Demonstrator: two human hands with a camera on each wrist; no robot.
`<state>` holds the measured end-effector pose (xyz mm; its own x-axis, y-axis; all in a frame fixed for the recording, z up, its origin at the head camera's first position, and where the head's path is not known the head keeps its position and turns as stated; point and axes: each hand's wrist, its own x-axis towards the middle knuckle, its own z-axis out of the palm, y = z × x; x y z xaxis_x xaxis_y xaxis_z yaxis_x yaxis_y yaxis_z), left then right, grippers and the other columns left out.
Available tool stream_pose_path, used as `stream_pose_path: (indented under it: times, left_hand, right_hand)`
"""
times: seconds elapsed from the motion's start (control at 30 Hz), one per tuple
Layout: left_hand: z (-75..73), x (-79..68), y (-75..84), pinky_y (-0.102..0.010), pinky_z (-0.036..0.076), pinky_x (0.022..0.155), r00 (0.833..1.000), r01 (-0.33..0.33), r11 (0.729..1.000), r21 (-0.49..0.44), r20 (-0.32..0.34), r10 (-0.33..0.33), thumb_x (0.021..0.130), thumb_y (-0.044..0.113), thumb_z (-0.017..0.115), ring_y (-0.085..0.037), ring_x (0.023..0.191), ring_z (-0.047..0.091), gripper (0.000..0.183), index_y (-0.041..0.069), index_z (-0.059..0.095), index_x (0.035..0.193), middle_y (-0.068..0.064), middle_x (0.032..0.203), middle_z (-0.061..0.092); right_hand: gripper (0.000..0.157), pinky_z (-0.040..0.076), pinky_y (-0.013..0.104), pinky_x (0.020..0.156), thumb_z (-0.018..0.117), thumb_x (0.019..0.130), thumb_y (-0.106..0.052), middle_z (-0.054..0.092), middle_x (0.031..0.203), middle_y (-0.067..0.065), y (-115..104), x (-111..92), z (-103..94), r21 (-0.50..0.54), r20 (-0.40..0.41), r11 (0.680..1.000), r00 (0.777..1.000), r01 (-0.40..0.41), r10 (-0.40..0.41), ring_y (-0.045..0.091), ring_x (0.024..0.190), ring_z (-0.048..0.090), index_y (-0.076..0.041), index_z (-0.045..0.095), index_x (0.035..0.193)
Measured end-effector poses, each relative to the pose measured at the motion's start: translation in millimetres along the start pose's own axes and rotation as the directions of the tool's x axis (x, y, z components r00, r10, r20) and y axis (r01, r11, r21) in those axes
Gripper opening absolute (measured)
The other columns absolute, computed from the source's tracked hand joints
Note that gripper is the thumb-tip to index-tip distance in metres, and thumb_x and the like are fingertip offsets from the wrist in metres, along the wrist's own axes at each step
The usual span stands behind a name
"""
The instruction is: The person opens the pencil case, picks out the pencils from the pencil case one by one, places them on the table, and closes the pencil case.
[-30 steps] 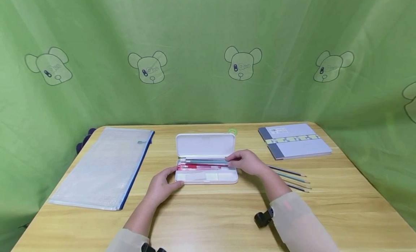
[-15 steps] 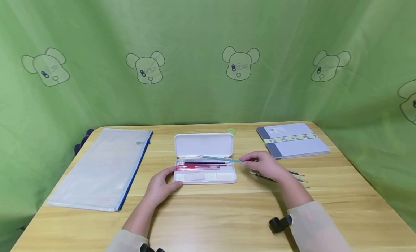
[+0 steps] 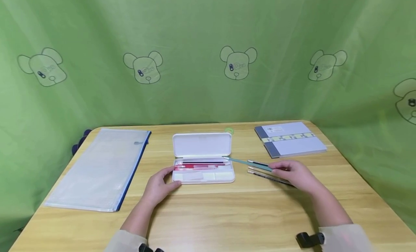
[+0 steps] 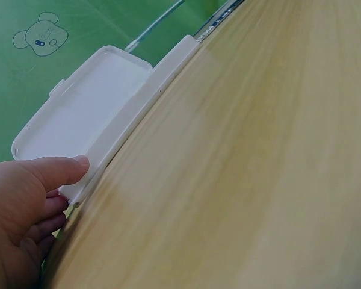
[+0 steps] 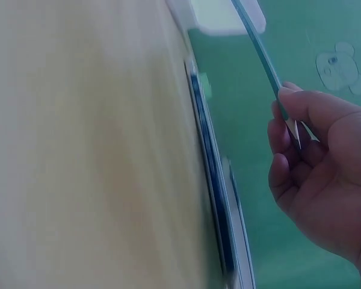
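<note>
An open white pencil case (image 3: 202,145) lies mid-table with its lid raised. My left hand (image 3: 157,187) holds its left end, the thumb (image 4: 63,171) against the front edge and the other fingers bent round the corner. Inside are a dark pencil (image 3: 204,162), red pens (image 3: 195,167) and a white block (image 3: 193,176) in the front compartment. To the right, my right hand (image 3: 297,174) pinches a teal pencil (image 3: 245,162) near its sharpened point (image 5: 293,127); the other end reaches toward the case. Several pencils (image 3: 266,176) lie on the table below, partly hidden by that hand.
A mesh zip pouch (image 3: 100,169) with a blue edge lies at the left. At the back right rests a grey-and-white notebook (image 3: 292,140) with a patterned band. A small green ring (image 3: 229,130) sits behind the case. Green curtain (image 3: 195,93) surrounds the table.
My right hand has lifted the teal pencil out of the case and carried it right, over the loose pencils. My left hand has stayed at the case's left end.
</note>
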<state>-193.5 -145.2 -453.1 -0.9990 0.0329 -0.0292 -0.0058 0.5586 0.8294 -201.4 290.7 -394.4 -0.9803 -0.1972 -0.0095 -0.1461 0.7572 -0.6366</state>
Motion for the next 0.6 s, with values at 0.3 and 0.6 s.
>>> stream_pose_path:
  times: [0.3,0.6]
  left_hand:
    - [-1.1,0.4,-0.3,-0.052,0.034,0.117,1.0,-0.007,1.0,0.005,0.0,0.007,0.087,0.026,0.074,-0.036,0.14,0.042,0.06,0.006,0.053,0.14,-0.016,0.145,0.053]
    - [-0.6,0.6,-0.9,-0.053,0.033,0.118,1.0,-0.001,1.0,0.006,-0.001,0.001,0.087,0.025,0.074,-0.037,0.14,0.041,0.06,0.006,0.053,0.14,-0.016,0.145,0.052]
  right_hand:
    - [0.031,0.047,0.02,0.068,0.066,0.094,-0.027,0.069,0.117,0.018,26,-32,-14.6,-0.058,-0.02,0.996,0.998,-0.064,0.063,0.001,0.084,0.053,-0.007,0.071,0.116]
    - [0.029,0.047,0.02,0.063,0.065,0.093,-0.022,0.07,0.106,0.01,39,-53,-18.5,-0.058,-0.005,0.994,0.996,-0.088,0.088,0.0,0.076,0.051,-0.004,0.07,0.116]
